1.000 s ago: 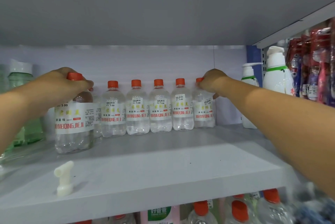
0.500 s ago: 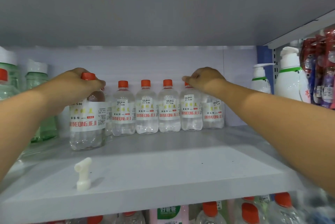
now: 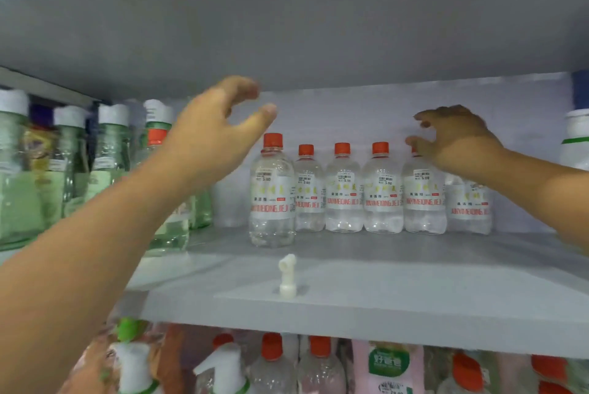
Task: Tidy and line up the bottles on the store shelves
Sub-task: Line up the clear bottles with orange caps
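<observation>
A small white plastic nozzle point(image 3: 287, 276) stands near the front of the grey metal shelf point(image 3: 382, 291). Behind it, clear orange-capped plastic bottles point(image 3: 342, 189) stand in a row by the back wall. Above them, left hand point(image 3: 216, 135) and right hand point(image 3: 455, 138) hover with loosely spread fingers, holding nothing.

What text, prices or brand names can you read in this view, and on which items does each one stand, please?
"JUNYIMEIQINGJIEJI": red letters on the label of the front clear bottle, repeated along the row of clear bottles.
"5.00": price sticker on those same bottles.
Yellow characters on these labels: too faint to read.
Green label on the pink bottle on the lower shelf: blurred.
Green bottles at left: labels unreadable.
</observation>
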